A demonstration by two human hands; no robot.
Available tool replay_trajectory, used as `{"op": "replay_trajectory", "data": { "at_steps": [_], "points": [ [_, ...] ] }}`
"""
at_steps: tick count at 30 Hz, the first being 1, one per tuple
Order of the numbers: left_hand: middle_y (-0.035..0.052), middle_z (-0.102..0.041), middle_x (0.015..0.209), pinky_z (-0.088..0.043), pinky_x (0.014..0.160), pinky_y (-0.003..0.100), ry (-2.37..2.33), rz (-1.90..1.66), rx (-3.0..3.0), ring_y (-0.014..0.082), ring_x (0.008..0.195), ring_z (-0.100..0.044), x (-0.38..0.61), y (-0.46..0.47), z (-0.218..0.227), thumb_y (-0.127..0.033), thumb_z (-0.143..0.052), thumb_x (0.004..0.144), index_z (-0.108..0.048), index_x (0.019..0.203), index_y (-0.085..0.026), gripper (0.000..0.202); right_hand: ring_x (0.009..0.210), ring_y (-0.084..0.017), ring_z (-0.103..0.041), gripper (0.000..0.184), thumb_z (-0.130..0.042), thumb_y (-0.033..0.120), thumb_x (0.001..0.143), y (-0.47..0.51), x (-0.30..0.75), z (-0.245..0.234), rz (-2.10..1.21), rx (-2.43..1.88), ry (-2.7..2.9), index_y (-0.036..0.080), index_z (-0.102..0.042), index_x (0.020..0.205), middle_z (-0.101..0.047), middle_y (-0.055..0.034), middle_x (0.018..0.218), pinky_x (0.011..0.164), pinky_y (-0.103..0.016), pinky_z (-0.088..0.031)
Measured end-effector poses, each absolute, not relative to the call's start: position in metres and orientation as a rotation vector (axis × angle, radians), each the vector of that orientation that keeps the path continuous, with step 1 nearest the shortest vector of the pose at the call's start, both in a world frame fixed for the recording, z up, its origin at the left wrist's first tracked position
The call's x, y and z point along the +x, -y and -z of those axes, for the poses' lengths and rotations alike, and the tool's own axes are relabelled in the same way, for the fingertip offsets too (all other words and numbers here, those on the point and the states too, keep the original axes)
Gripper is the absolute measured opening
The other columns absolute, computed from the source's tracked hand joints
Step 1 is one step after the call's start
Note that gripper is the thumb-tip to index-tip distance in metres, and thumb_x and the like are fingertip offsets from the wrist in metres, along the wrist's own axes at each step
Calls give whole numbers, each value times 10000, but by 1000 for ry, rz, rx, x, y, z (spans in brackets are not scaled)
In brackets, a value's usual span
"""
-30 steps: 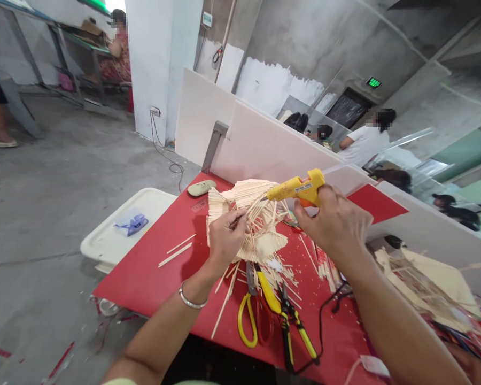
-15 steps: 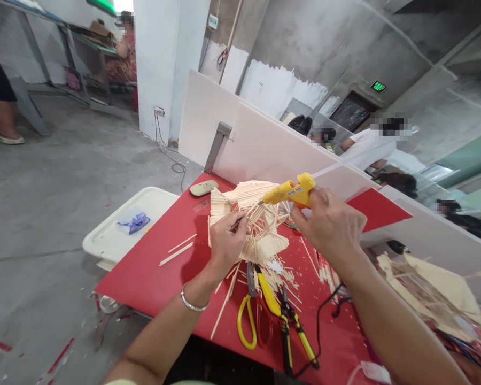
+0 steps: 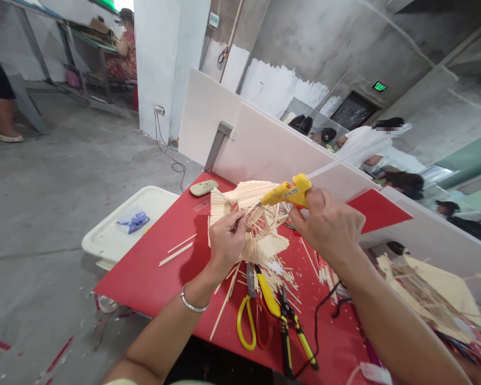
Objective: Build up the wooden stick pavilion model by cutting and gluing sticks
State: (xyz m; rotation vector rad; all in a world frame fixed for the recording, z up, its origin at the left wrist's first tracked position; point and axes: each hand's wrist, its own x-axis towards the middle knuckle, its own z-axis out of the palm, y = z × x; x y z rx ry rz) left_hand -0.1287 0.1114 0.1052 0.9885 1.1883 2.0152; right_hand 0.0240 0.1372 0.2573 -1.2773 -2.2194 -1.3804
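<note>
My right hand [image 3: 332, 219] grips a yellow hot glue gun [image 3: 286, 192], its nozzle pointing down and left. A clear glue stick juts from the gun's back end. My left hand [image 3: 228, 238] is closed in a pinch just left of the nozzle. Between its fingertips is what looks like the end of a thin wooden stick, mostly hidden by the fingers. Behind and below both hands lies a structure of pale wooden sticks [image 3: 252, 195], with ribbed panels and an open lattice in the middle. My left hand covers part of it.
Yellow-handled scissors [image 3: 246, 323], cutting pliers [image 3: 268, 294] and black-and-yellow snips [image 3: 300, 331] lie on the red table [image 3: 156, 289] near me. Loose sticks [image 3: 176, 254] are scattered about. A dark cord [image 3: 318, 315] runs at right. A pale oval case [image 3: 203, 187] sits behind; white partitions [image 3: 284, 139] stand beyond.
The glue gun in my right hand has shifted slightly left and down, its nozzle a little closer to my left fingertips. My left hand has barely moved.
</note>
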Motion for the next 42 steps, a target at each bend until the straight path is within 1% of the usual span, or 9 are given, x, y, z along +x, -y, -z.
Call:
{"op": "replay_trajectory", "data": {
  "at_steps": [5, 10, 16, 19, 23, 30, 35, 42],
  "points": [
    [36, -759, 804, -587, 587, 238, -1187, -2035, 1007, 162, 670, -728, -129, -111, -104, -301, -649, 877, -760, 998, -194, 196, 575, -123, -393, 317, -447, 415, 918, -135, 21, -259, 1451, -1236, 2223, 145, -583, 1013, -573, -39, 759, 537, -301, -120],
    [40, -768, 829, -594, 608, 243, -1216, -2037, 1046, 167, 709, -732, -127, -113, -98, -278, -637, 882, -762, 1016, -202, 198, 581, -127, -399, 285, -451, 391, 921, -134, 20, -260, 1458, -1223, 2228, 149, -583, 995, -576, -39, 754, 540, -302, -129],
    [39, -766, 887, -606, 653, 254, -1258, -2083, 1177, 158, 764, -730, -128, -114, -97, -203, -606, 885, -765, 1022, -216, 210, 586, -131, -380, 339, -455, 438, 926, -133, 22, -262, 1477, -1215, 2185, 148, -579, 1048, -574, -36, 758, 530, -297, -123],
    [48, -767, 941, -613, 691, 267, -1273, -2091, 1234, 161, 804, -729, -130, -114, -100, -181, -603, 878, -765, 1012, -213, 213, 594, -132, -379, 307, -450, 414, 932, -134, 23, -263, 1483, -1218, 2170, 149, -579, 1020, -571, -37, 757, 537, -298, -128],
    [50, -770, 937, -613, 737, 286, -1299, -2098, 1249, 169, 820, -728, -133, -112, -105, -171, -600, 870, -768, 977, -209, 203, 601, -131, -373, 286, -459, 380, 912, -134, 23, -264, 1493, -1261, 2174, 145, -582, 1021, -566, -47, 776, 551, -306, -132],
    [34, -768, 878, -601, 673, 262, -1311, -2107, 1149, 152, 713, -716, -128, -111, -102, -213, -634, 856, -776, 996, -228, 200, 588, -123, -357, 267, -470, 365, 896, -132, 23, -266, 1522, -1288, 2158, 143, -580, 995, -557, -48, 777, 551, -315, -130],
    [41, -770, 845, -602, 626, 254, -1262, -2056, 1080, 162, 719, -726, -124, -112, -99, -238, -623, 869, -774, 1014, -217, 211, 597, -132, -364, 276, -452, 362, 915, -133, 23, -264, 1505, -1261, 2163, 145, -580, 1026, -568, -48, 774, 552, -315, -119],
    [46, -763, 881, -607, 653, 249, -1219, -2082, 1121, 153, 755, -723, -127, -113, -103, -230, -616, 875, -774, 975, -212, 188, 599, -132, -376, 295, -460, 357, 900, -133, 23, -265, 1507, -1247, 2172, 136, -591, 1045, -562, -51, 765, 557, -312, -126]
  ]
}}
